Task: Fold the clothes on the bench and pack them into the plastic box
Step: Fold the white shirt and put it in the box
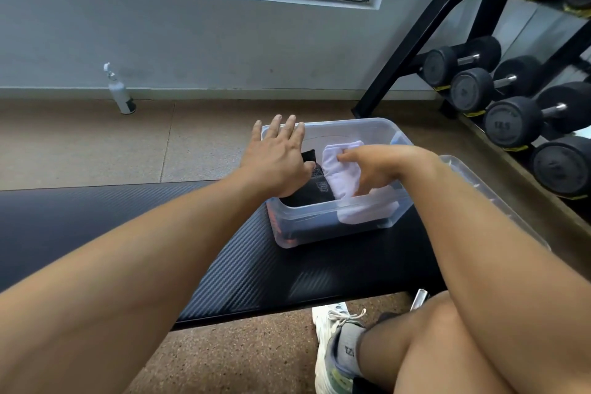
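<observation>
Left hand (281, 157) flat, fingers spread, over black mesh garment (315, 184) in clear plastic box (323, 227) on bench (240, 265). Right hand (371, 169) fingers loosely curled over folded white garment (339, 166); actual grip: cannot tell. Risk: soft fold springs open once released; box near bench end could slide. Bench pad ribbed, black.

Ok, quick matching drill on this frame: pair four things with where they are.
Things:
1. white garment
2. black garment
3. spray bottle
4. dumbbells

Places:
A. on the rack at the right
B. right part of the plastic box
C. on the floor by the wall
D. left part of the box, under the left hand

Pairs: 1-B, 2-D, 3-C, 4-A
</observation>
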### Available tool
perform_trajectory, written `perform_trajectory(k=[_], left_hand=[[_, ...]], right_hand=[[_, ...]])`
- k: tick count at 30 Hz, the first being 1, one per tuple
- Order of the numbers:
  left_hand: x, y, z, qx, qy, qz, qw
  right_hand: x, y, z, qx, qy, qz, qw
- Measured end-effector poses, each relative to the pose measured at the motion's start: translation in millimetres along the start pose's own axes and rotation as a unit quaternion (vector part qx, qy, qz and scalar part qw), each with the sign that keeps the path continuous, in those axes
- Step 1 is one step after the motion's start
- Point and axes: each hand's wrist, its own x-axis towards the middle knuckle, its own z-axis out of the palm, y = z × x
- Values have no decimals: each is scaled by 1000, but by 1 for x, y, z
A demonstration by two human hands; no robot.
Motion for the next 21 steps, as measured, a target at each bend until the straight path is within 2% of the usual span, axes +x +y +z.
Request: perform_trajectory(k=[6, 11, 15, 16, 19, 21], left_hand=[[-1, 0, 0, 10, -5, 2, 1000], [-2, 0, -2, 7, -12, 3, 1000], [-3, 1, -1, 10, -10, 4, 1000], [-3, 1, -1, 11, -9, 5, 1000], [-3, 0, -1, 3, -1, 1, 1000], [-4, 0, -3, -2, -5, -2, 1000]], right_hand=[[6, 1, 4, 6, -3, -9, 1000], [-12, 7, -4, 69, 97, 7, 993], [-11, 0, 11, 49, 50, 12, 997], [-12, -1, 11, 62, 61, 14, 996], [-15, -1, 4, 139, 176, 22, 974], [-16, -9, 8, 172, 217, 16, 961]])
